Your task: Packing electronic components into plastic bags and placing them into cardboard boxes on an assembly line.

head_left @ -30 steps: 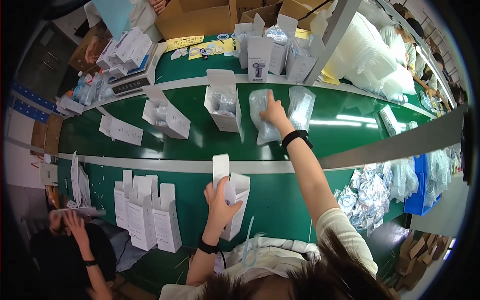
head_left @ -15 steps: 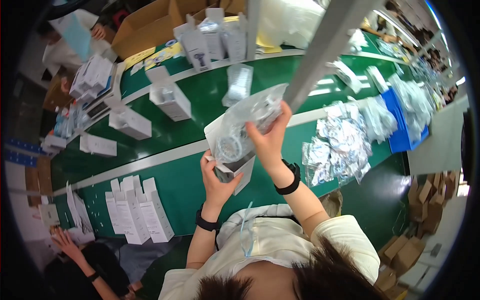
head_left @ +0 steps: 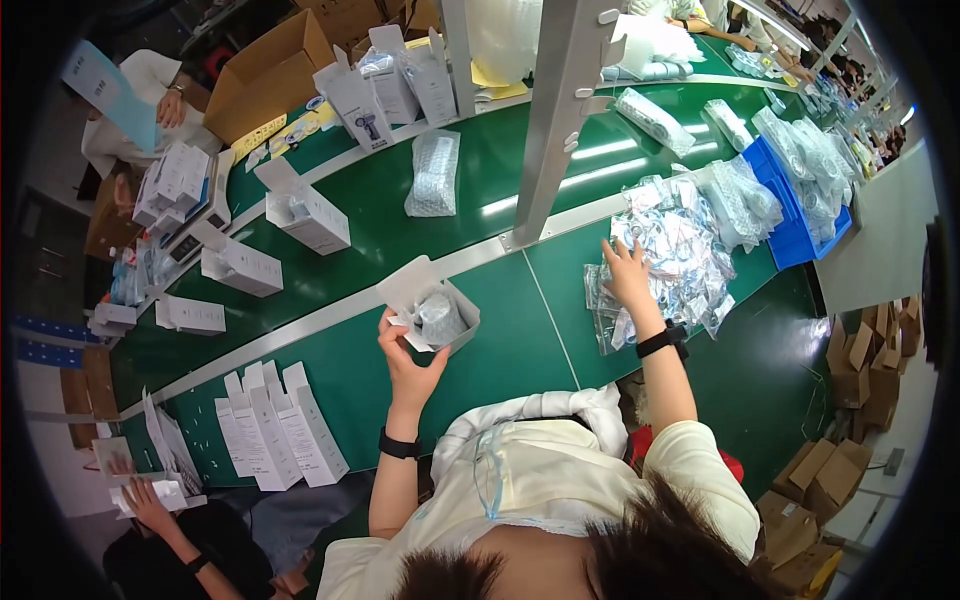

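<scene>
My left hand (head_left: 410, 375) grips the near left side of an open white carton (head_left: 408, 289), fingers on one flap and thumb at the near edge. Its lid flap stands up at the far left. Inside the carton sits an item in clear bubble wrap (head_left: 438, 320); its exact kind is hidden. To the right, my right hand (head_left: 628, 278) reaches over the left edge of a heap of small clear packets (head_left: 690, 235) with silvery and bluish contents. Its fingers are apart, with nothing visible between them.
Flat white cartons (head_left: 285, 430) lie at the left. Open filled cartons (head_left: 308, 215) and a bubble-wrapped pack (head_left: 433, 172) are on the green belt. A grey post (head_left: 550, 130) rises beyond the carton. A blue bin (head_left: 800, 240) holds bagged items. Co-workers sit at the left.
The bubble-wrapped item has gone from my right hand into the carton. My right hand has moved right to the packet heap. The carton in my left hand now stands more upright.
</scene>
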Tool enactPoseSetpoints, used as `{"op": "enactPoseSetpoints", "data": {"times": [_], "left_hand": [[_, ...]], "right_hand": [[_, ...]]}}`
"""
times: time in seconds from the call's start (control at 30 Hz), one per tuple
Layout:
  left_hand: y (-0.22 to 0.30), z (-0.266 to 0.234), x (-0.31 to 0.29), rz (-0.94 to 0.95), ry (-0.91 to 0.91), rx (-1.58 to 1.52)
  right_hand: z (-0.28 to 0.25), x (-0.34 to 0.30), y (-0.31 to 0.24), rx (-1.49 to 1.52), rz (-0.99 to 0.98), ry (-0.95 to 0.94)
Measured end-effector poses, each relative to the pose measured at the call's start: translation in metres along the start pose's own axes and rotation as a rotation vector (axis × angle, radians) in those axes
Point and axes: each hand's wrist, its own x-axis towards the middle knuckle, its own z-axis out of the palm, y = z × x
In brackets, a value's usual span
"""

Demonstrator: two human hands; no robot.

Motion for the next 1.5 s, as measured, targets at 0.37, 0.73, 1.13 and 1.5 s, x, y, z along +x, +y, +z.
{"op": "enactPoseSetpoints", "data": {"times": [0.37, 0.73, 1.13, 1.5], "left_hand": [[0.056, -0.006, 0.031, -0.144, -0.086, 0.415], [0.047, -0.008, 0.05, -0.238, -0.004, 0.533], [0.043, -0.013, 0.037, -0.174, -0.036, 0.345], [-0.028, -0.171, -0.073, -0.408, 0.111, 1.165]], "right_hand": [[-0.027, 0.0, -0.006, 0.531, -0.226, 0.139], [-0.085, -0.025, -0.209, 1.115, -0.645, 0.285], [-0.105, -0.029, -0.226, -0.131, -1.149, -0.495], [-0.008, -0.023, -0.191, 1.083, -0.798, -0.197]]}}
